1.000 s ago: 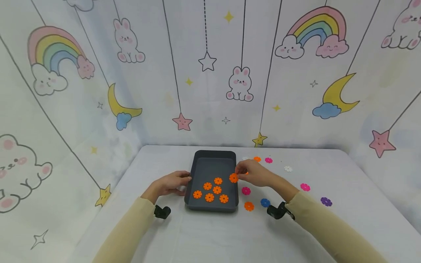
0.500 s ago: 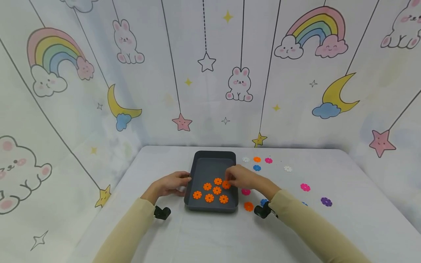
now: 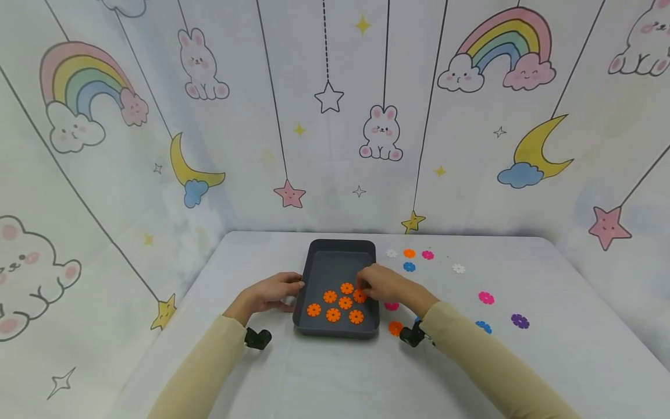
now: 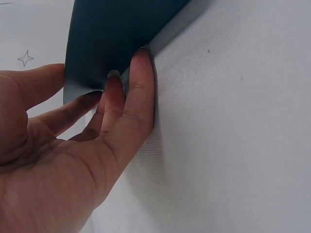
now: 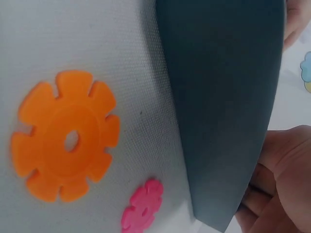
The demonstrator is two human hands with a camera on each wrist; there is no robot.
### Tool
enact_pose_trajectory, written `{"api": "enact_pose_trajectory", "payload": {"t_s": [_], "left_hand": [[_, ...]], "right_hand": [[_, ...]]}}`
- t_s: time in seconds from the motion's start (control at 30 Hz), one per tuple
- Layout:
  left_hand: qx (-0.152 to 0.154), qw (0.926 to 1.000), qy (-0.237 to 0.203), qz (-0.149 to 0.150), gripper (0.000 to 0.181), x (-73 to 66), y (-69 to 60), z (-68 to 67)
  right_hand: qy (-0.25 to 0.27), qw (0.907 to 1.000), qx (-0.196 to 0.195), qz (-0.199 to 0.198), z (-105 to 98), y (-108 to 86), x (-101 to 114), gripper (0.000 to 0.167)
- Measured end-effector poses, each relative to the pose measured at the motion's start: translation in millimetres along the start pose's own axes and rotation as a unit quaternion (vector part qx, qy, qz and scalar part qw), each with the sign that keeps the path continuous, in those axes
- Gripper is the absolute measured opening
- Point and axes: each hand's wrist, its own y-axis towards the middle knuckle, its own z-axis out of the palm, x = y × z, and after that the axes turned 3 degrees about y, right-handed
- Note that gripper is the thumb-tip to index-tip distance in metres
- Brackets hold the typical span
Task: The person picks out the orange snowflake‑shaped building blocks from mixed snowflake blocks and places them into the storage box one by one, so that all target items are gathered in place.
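Observation:
The dark grey baking tray (image 3: 336, 334) stands upright on the table, with several orange flower-shaped interlocking discs (image 3: 333, 315) lying flat in its near half. At its left side, my left hand (image 3: 273, 291) holds the wall; in the left wrist view one finger reaches past the rim while other fingertips touch the outer face. Inside the right side, my right hand (image 3: 387, 283) pinches one more orange disc (image 3: 359, 297) low over the tray floor, partly covered by the fingers. In the right wrist view the tray wall hides those fingertips.
Right of the tray lie an orange disc (image 5: 68, 136) and a pink disc (image 5: 143, 208). Farther off are blue (image 3: 409, 266), white (image 3: 459, 269), pink (image 3: 486, 298) and purple (image 3: 520, 321) discs. A patterned cloth (image 3: 335, 174) hangs behind the table.
My right hand has moved left and down over the tray's right wall, carrying the orange disc from above the rim to the tray floor. My left hand has stayed in place.

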Motion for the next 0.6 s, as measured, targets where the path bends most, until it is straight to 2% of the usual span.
{"api": "enact_pose_trajectory", "payload": {"t_s": [0.2, 0.4, 0.5, 0.6], "left_hand": [[0.001, 1.0000, -0.004, -0.001, 0.054, 1.1, 1.1, -0.9], [-0.003, 1.0000, -0.007, -0.003, 0.055, 2.5, 2.0, -0.9], [0.000, 1.0000, -0.007, -0.004, 0.056, 2.2, 2.2, -1.1], [0.004, 1.0000, -0.008, -0.004, 0.056, 1.4, 2.2, -2.0]], "right_hand": [[-0.009, 0.9999, 0.003, 0.009, 0.8, 2.7, 2.4, 0.007], [-0.013, 0.9997, 0.001, 0.020, -4.7, -2.6, 5.3, 0.002], [-0.003, 0.9997, -0.012, 0.021, -14.7, -12.4, 6.5, 0.014], [0.021, 0.9992, -0.034, 0.005, -25.7, -25.2, 4.8, 0.022]]}}
